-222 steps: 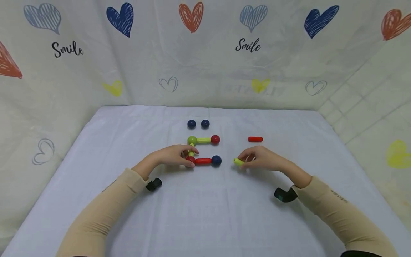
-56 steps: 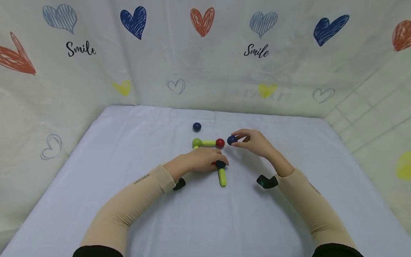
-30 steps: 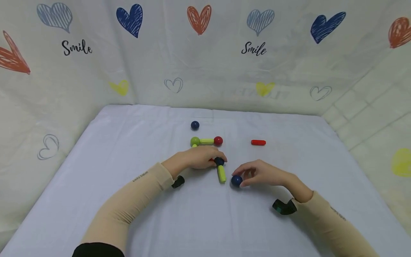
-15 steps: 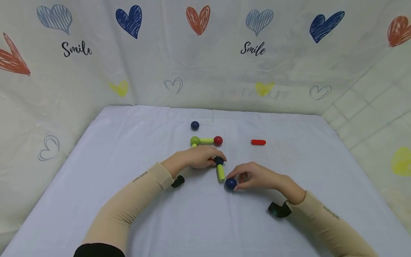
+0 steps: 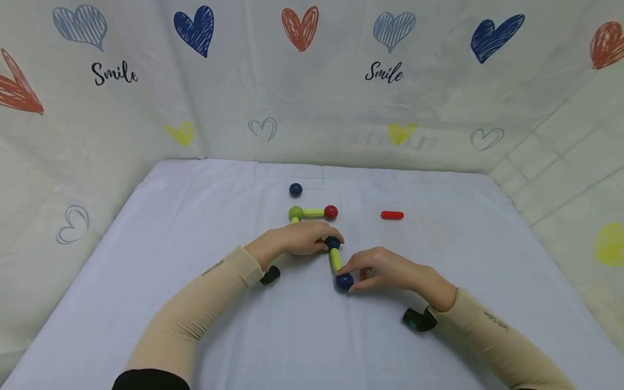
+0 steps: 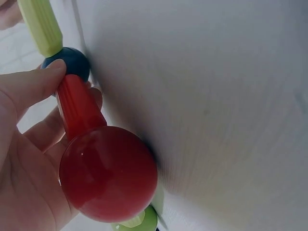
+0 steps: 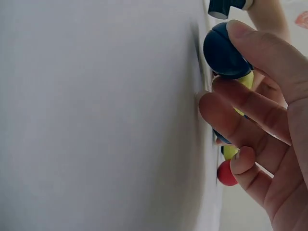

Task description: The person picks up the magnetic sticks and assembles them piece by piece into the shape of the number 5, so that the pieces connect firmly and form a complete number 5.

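My left hand [image 5: 303, 238] pinches a dark blue ball [image 6: 77, 63] where it joins a red rod [image 6: 81, 106]; a red ball [image 6: 109, 174] sits on that rod's other end. From the blue ball a yellow-green rod [image 5: 335, 260] points toward me. At its near end my right hand [image 5: 390, 271] pinches a second dark blue ball [image 5: 344, 281] between thumb and fingers, against the rod's tip. Behind my left hand, a green ball [image 5: 295, 213], a yellow-green rod [image 5: 313, 213] and a red ball [image 5: 331, 212] form the far row. The left hand covers part of the joined pieces.
One loose dark blue ball [image 5: 295, 189] lies behind the far row. A loose red rod [image 5: 392, 215] lies to the right. All rest on a white cloth-covered table [image 5: 234, 336], with a heart-printed curtain [image 5: 331, 97] behind it.
The right hand took a blue ball from the back and brought it nearer, then left to the yellow-green rod's tip. Earlier, the left hand moved from the near red ball to the attached blue one.
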`<state>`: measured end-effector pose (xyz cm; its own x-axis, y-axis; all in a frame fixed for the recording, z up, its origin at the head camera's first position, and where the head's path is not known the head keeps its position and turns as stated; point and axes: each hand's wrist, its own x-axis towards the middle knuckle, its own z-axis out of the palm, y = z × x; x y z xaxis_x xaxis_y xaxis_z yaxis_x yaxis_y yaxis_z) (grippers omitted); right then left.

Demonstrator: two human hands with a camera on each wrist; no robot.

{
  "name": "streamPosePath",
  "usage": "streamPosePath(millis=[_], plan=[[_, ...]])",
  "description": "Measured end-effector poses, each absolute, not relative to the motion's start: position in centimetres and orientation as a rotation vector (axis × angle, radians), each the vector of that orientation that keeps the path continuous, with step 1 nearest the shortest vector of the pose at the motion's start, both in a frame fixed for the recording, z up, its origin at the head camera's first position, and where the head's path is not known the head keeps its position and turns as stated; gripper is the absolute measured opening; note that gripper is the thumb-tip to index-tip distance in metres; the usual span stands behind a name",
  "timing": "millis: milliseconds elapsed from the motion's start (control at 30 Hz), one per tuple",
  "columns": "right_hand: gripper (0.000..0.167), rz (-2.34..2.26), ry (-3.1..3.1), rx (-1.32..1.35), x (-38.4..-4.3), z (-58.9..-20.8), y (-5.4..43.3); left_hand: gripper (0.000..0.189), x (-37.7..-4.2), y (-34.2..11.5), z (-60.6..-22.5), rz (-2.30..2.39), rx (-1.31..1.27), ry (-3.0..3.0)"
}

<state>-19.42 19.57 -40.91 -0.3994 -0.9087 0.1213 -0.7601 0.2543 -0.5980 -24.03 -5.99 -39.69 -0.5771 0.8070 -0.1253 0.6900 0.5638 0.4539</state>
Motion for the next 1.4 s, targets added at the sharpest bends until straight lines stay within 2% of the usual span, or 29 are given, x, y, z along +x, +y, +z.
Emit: streamPosePath(millis=[300,833,1167,1400], plan=[[0.036,-0.843,2.322,-1.727,-19.6,-41.3,19.5,0.037,-24.1,-5.9,-39.6,0.518,1.228,2.475],[0.037,-0.774,2.349,-1.683,-19.5,-41.0,19.3,0.043,-24.0,-6.4,-39.8,0.559,1.187,2.498],[0.048,-0.708,2.392,-1.628,-20.1,-40.1,20.0,0.038,-23.8,-9.0,-39.4,0.720,1.022,2.543],[0.050,-0.758,2.552,-1.530,-21.8,-38.8,21.6,0.034,-23.1,-11.0,-39.6,0.612,1.006,2.709]])
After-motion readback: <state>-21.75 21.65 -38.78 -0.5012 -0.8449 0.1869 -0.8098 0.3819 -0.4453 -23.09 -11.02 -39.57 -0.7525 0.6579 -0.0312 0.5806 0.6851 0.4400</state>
